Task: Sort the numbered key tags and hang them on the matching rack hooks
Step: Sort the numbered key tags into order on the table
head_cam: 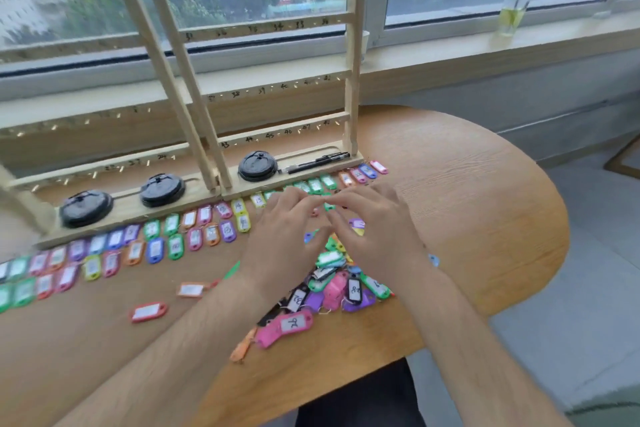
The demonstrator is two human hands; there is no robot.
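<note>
Our left hand (pixel 280 236) and right hand (pixel 377 229) meet fingertip to fingertip over table (pixel 467 201). Right pinches key tag (pixel 329 207); left's hold unclear. Nearer us than grip, under our wrists: pile of tags (pixel 332 284). Left of grip: rows of tags (pixel 156 243) along front of rack bases. Just beyond grip: right rack (pixel 354 87), with lid (pixel 258 166) and pens (pixel 318 161) on its base. Beyond-left: left rack (pixel 161 76). Far beyond-right: drink cup (pixel 516 7) on windowsill (pixel 450 48).
</note>
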